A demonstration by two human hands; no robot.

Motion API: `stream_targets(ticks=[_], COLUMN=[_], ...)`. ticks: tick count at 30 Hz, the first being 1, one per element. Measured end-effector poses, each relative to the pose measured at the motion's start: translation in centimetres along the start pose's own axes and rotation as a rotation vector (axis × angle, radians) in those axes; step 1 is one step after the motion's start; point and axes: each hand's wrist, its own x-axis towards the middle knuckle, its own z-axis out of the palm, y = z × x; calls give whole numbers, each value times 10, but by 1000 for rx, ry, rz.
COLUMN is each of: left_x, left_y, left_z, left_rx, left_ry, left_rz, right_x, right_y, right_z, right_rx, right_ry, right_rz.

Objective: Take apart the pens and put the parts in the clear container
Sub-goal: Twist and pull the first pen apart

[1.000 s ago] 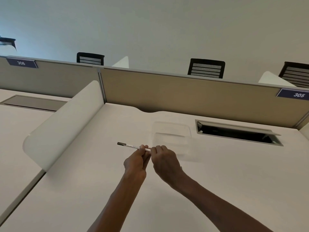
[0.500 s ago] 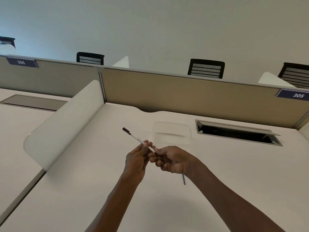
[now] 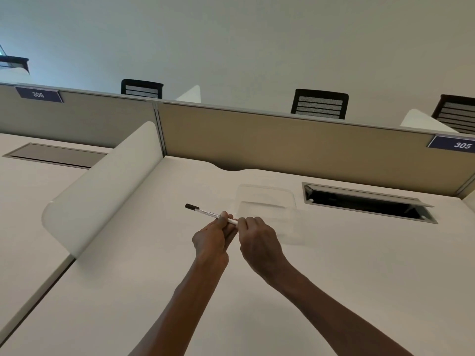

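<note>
- Both bare hands are raised over the white desk (image 3: 334, 265), meeting near the middle of the view.
- The left hand (image 3: 212, 238) pinches the white pen (image 3: 210, 214) between thumb and fingertips, closed on the barrel near its right end.
- The pen lies almost level, its dark capped end pointing toward ten o'clock, away from the hands, and its white end toward the right hand.
- The right hand (image 3: 258, 241) is curled with its fingertips at the pen's white end; they seem to close on the tip, though I cannot tell for sure whether they grip it or only touch it.
- The clear container (image 3: 266, 201) sits on the desk at about one o'clock from the hands, near them, just behind the right hand's knuckles. Its contents cannot be made out.
- An open cable hatch (image 3: 365, 202) is set into the desk at two o'clock, just right of the container.
- A curved white divider (image 3: 102, 186) rises at nine to ten o'clock, well apart from the hands.
- A beige partition (image 3: 282, 142) runs along the far edge at twelve o'clock, with a "305" label (image 3: 457, 144) at its right end.
</note>
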Motion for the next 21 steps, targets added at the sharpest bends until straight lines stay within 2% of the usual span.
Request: stream_targets(ticks=[2, 5, 8, 11, 14, 17, 21], left_x=[-5, -1, 1, 2, 2, -1, -4], left_y=[2, 1, -1, 0, 1, 2, 3], left_z=[0, -4, -8, -15, -19, -19, -19], left_rx=[-15, -5, 64, 135, 221, 292, 316], left_ry=[-25, -44, -63, -114, -178, -219, -189], left_rz=[7, 17, 50, 76, 94, 107, 129], right_x=[0, 2, 13, 26, 31, 31, 27], right_y=[1, -4, -1, 12, 25, 29, 26], right_z=[-4, -4, -11, -26, -36, -36, -27], right_rx=[-48, 117, 531, 1103, 1456, 1636, 1661], right_ry=[22, -118, -327, -516, -732, -842, -783], right_rz=[-19, 121, 390, 719, 887, 947, 945])
